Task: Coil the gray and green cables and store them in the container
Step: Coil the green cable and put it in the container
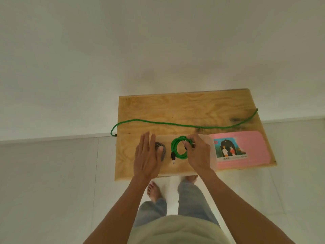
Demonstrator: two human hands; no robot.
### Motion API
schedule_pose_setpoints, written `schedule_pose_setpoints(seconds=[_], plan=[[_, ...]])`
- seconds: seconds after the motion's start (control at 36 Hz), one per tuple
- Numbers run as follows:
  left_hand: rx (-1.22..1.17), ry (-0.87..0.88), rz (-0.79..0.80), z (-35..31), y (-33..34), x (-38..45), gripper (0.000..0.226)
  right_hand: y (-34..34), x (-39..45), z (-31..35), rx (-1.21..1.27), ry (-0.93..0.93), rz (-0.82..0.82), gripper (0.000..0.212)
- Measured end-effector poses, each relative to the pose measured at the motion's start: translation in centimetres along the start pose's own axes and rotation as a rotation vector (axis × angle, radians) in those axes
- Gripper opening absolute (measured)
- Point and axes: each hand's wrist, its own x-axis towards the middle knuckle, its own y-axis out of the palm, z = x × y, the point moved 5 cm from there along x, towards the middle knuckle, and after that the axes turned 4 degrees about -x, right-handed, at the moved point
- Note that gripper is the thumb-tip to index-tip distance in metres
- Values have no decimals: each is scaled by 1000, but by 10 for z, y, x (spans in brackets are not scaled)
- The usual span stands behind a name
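Over the clear container (pixel 210 152) on the tabletop (pixel 184 106), your right hand (pixel 197 154) pinches the green cable (pixel 179 149) coil, its tail trailing off both edges. Your left hand (pixel 146 155), fingers straight, rests on the coiled gray cable (pixel 162 150). Drop now and that tail likely drags loops loose.

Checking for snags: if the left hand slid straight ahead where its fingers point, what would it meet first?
Probably the long green cable stretched across the table; the left hand has bare wood ahead until then, though height is unclear.
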Motion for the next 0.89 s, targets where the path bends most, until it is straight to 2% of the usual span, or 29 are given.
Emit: schedule_pose_setpoints(seconds=[0.19, 0.47, 0.75, 0.89], plan=[[31, 17, -2, 14, 15, -6, 67, 22, 5, -3, -39, 38, 106, 14], [-2, -35, -28, 16, 19, -6, 65, 45, 12, -6, -44, 110, 143, 20], [-1, -35, -22, 17, 17, -5, 66, 39, 17, -2, -71, 81, 198, 31], [6, -52, -22, 13, 12, -4, 65, 24, 15, 5, -96, 74, 152, 30]])
